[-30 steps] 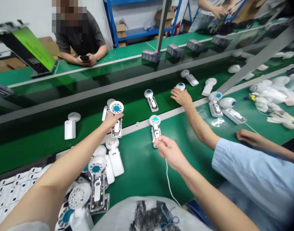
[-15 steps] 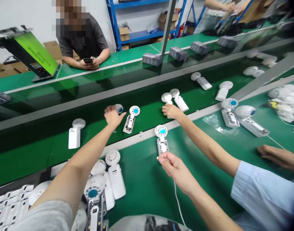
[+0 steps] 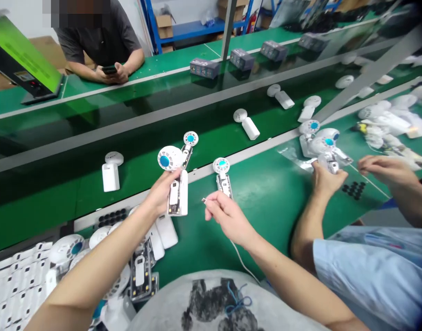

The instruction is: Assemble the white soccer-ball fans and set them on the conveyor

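Note:
My left hand [image 3: 161, 192] is closed round the handle of a white handheld fan [image 3: 178, 200] with a blue hub, raised over the belt's near edge. Its handle front is open, showing the board and a white inner part. Between finger and thumb of my right hand [image 3: 228, 217] is the small plug [image 3: 204, 200] of a white cable [image 3: 241, 261]. Just beyond that hand, a second open-fronted fan [image 3: 224, 180] lies on the green table, partly hidden by my fingers. Behind the held fan, another fan [image 3: 190, 138] rests on the belt.
White fans and handle covers [image 3: 20, 280] are heaped at my left. Several fans, one a closed white fan [image 3: 110, 177], lie along the green belt [image 3: 141, 165]. At right, a co-worker's hand [image 3: 326, 179] holds a fan near black round pieces [image 3: 355, 190]. Boxes [image 3: 204, 68] stand beyond.
My left hand has picked a fan off the belt and brought it nearer. My right hand, with the plug, moved slightly left and up. The co-worker took a fan from the belt; the view shifted.

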Demonstrator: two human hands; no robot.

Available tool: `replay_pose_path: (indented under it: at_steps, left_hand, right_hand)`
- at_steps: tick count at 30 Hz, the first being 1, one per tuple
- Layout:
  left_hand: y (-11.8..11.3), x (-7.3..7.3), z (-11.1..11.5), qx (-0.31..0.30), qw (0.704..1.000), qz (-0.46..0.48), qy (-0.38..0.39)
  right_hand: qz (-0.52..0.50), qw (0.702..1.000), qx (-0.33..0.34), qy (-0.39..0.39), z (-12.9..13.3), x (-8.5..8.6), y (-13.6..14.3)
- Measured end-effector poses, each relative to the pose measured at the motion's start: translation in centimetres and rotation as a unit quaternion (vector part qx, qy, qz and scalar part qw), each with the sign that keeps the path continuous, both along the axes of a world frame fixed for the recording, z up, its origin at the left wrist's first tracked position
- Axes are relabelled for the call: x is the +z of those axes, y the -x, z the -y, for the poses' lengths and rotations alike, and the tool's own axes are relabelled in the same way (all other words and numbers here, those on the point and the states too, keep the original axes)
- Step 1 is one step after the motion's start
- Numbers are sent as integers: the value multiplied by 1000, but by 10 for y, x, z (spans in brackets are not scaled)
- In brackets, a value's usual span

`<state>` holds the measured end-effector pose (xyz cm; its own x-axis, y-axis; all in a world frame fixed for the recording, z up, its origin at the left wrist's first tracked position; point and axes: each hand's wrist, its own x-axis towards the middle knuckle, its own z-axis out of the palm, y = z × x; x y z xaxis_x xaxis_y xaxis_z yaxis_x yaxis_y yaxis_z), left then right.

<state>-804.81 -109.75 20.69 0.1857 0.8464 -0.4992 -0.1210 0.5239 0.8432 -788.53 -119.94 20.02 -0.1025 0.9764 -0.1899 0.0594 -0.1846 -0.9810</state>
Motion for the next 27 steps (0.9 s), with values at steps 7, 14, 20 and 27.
replay_pose_path:
  at_steps: [7, 14, 20, 27]
  left_hand:
    - [-16, 16, 54, -71, 993, 91, 36]
    - [-16, 28, 67, -116, 992, -5, -43]
    - [-15, 30, 72, -161, 983, -46, -79]
    - [-6, 15, 68, -173, 984, -31, -23]
  right_hand:
    - [-14, 999, 17, -39, 14, 15, 7]
    - [24, 997, 71, -12, 24, 25, 1]
    - [0, 993, 112, 32, 26, 14, 2]
    - [-22, 995, 88, 45, 17, 4, 11]
